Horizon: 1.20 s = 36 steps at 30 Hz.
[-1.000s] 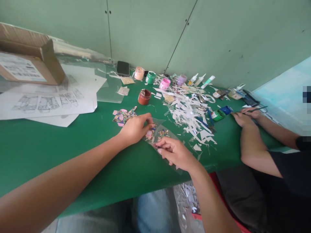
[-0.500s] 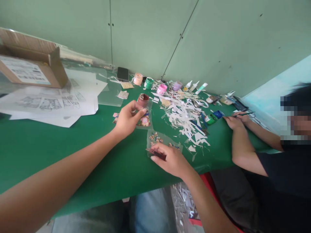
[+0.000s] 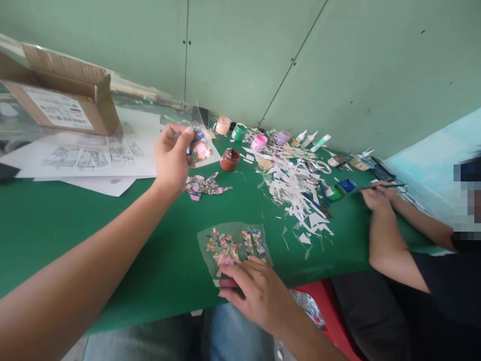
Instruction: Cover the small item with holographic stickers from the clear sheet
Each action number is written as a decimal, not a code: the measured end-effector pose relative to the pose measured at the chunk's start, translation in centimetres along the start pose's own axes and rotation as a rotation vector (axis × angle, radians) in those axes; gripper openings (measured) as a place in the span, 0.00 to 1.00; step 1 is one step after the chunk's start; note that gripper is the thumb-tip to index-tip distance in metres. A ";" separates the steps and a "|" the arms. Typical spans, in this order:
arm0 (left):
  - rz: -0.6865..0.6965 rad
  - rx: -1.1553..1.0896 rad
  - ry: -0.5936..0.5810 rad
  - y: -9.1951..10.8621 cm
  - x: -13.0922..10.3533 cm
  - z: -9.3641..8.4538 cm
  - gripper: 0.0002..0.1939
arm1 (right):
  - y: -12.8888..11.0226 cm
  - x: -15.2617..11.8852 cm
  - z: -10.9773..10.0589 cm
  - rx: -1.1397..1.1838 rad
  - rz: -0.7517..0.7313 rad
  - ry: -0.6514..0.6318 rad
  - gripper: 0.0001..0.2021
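My left hand (image 3: 175, 150) pinches a clear sheet with a colourful patterned piece (image 3: 200, 149), raised above the table left of a brown paint jar (image 3: 230, 159). Below that hand lie patterned cut-outs (image 3: 205, 186) on the green table. Near the front edge, my right hand (image 3: 250, 288) has its fingers curled around a dark red item (image 3: 228, 283), partly hidden. It rests over the lower edge of a translucent sheet (image 3: 205, 240) bearing small colourful pieces and two patterned strips.
A cardboard box (image 3: 63, 108) and printed papers (image 3: 86, 160) sit on the left. Several paint jars, such as a pink one (image 3: 259, 142), line the back. White scraps (image 3: 289, 190) cover the centre right. Another person's hands (image 3: 378, 195) hold a thin tool at the right.
My left hand has lifted the sheet with its patterned piece and moved left, uncovering the cut-outs. My right hand and the lower sheet have come nearer the front edge. The view has shifted slightly.
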State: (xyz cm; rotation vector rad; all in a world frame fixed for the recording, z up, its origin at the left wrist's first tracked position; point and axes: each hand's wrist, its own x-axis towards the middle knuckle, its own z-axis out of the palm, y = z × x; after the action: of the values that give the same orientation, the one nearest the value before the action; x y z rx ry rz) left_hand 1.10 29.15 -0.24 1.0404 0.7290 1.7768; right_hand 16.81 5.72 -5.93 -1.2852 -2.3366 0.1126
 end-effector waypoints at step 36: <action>-0.657 0.412 -0.251 -1.3 -0.6 -1.1 0.08 | 16.8 18.5 0.8 0.131 0.632 0.218 0.19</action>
State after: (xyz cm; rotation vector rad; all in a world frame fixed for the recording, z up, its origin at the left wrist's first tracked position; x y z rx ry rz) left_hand 0.83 29.07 -2.00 1.0963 1.1468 0.9360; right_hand 21.21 30.31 -4.82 -1.8166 -1.6476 0.3034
